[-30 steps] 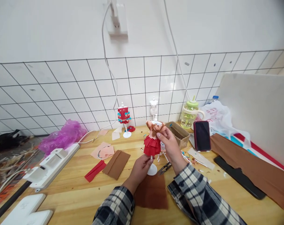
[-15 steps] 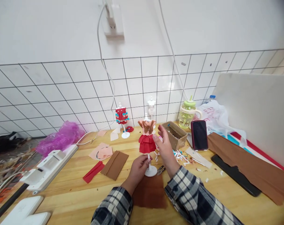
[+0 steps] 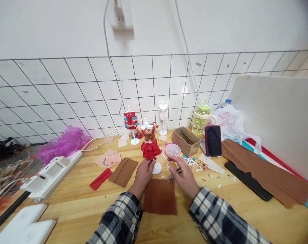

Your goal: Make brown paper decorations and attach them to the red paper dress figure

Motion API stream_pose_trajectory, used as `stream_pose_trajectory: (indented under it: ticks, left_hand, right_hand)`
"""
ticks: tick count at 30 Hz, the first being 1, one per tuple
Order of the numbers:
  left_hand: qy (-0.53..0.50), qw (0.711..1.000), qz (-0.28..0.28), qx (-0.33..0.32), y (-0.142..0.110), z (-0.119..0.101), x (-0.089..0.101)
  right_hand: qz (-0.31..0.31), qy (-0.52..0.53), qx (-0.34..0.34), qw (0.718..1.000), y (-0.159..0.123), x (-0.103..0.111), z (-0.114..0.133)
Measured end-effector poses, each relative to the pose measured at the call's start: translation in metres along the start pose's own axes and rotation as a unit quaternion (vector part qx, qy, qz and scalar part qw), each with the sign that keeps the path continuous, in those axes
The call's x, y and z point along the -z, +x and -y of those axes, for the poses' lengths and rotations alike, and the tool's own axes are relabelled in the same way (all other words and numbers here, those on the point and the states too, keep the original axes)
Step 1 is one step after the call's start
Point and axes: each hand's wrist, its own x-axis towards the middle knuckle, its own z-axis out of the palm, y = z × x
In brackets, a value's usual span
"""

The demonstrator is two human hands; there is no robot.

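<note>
My left hand point(image 3: 143, 175) grips the thin stem of a small white mannequin stand point(image 3: 156, 168) that wears a red paper dress point(image 3: 150, 149) with a brown-and-peach pleated collar. The stand rests on the wooden table point(image 3: 75, 206). My right hand point(image 3: 184, 174) is lower and to the right, its fingers curled over small dark scissors point(image 3: 172, 175) on the table. A dark red paper sheet point(image 3: 160, 196) lies just in front of both hands. A small pink dish point(image 3: 172, 149) sits behind my right hand.
A second dressed mannequin point(image 3: 130, 122) and a bare white one point(image 3: 163, 113) stand by the tiled wall. A cardboard box point(image 3: 186, 140), phone point(image 3: 213, 140), green cup point(image 3: 201, 119), brown paper point(image 3: 266, 171) and paper scraps lie right. Folded red and brown papers point(image 3: 115, 173), a power strip point(image 3: 52, 171) and pink plastic point(image 3: 63, 144) lie left.
My right hand has let go of the dress's collar and dropped to the table onto the scissors. The mannequin has been lowered and stands further back, still held at the stem by my left hand.
</note>
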Motion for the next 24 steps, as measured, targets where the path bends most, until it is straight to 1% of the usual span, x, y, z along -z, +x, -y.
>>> stream_pose_trajectory:
  ticks: [2, 4, 6, 10, 13, 15, 17, 19, 21, 22, 24]
  left_hand:
    - [0.037, 0.999, 0.006, 0.005, 0.002, 0.001, -0.001]
    - [0.055, 0.998, 0.011, 0.014, 0.004, 0.001, -0.002]
    - [0.07, 0.997, 0.015, 0.024, 0.005, 0.002, -0.004]
    - [0.094, 0.994, 0.007, 0.051, 0.001, -0.002, 0.0]
    - [0.169, 0.983, -0.028, 0.067, -0.01, -0.012, 0.012]
    - [0.213, 0.974, -0.032, 0.066, -0.022, -0.02, 0.023]
    - [0.256, 0.965, 0.004, 0.055, -0.034, -0.027, 0.032]
    - [0.284, 0.956, 0.061, 0.036, -0.045, -0.031, 0.036]
    - [0.287, 0.952, 0.103, 0.013, -0.052, -0.033, 0.035]
    - [0.284, 0.952, 0.112, 0.002, -0.053, -0.033, 0.033]
    - [0.273, 0.955, 0.113, -0.011, -0.055, -0.033, 0.029]
  right_hand:
    - [0.079, -0.046, 0.01, 0.996, -0.009, 0.018, -0.02]
    - [0.165, -0.093, 0.021, 0.982, -0.013, 0.03, -0.033]
    - [0.201, -0.147, 0.022, 0.968, -0.014, 0.035, -0.039]
    - [0.203, -0.227, 0.016, 0.952, -0.012, 0.033, -0.038]
    - [0.194, -0.266, 0.011, 0.944, -0.009, 0.032, -0.036]
    - [0.162, -0.277, -0.005, 0.947, -0.007, 0.032, -0.035]
    - [0.121, -0.25, -0.045, 0.96, -0.006, 0.031, -0.033]
    - [0.105, -0.191, -0.097, 0.971, -0.008, 0.029, -0.028]
    - [0.129, -0.153, -0.122, 0.972, -0.011, 0.024, -0.023]
    - [0.151, -0.155, -0.121, 0.969, -0.014, 0.021, -0.02]
    - [0.2, -0.186, -0.107, 0.956, -0.018, 0.015, -0.016]
